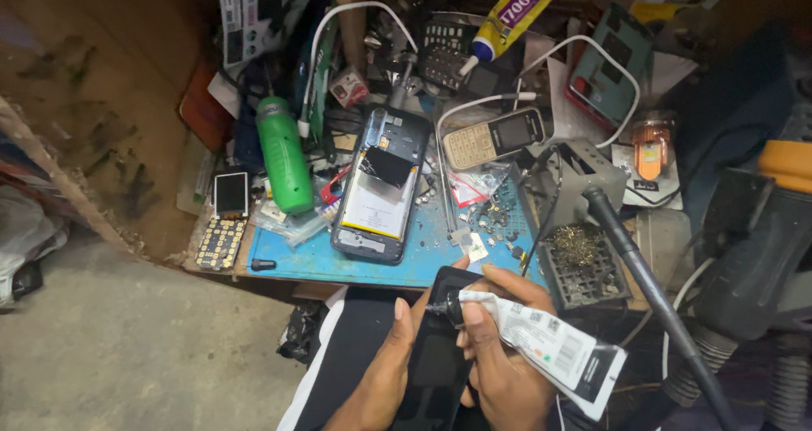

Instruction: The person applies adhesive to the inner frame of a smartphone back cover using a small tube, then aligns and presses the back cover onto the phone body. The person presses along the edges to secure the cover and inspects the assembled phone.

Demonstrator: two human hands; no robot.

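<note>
Left hand [397, 359] grips a black panel [440, 346]; right hand [499, 355] squeezes a glue tube [550, 346] onto it. Opened phone [381, 186] waits on the desk [296, 258].

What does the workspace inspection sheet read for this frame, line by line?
Surface: blue rubber mat, littered with small parts.
Job's things: flat black phone panel; crumpled white glue tube, nozzle on the panel.
Clutter: opened black smartphone, green cylindrical bottle, grey keypad phone.
Grips: left hand holds the panel; right hand squeezes the tube.
Cables: white cable.
Surroundings: grey concrete floor.
</note>
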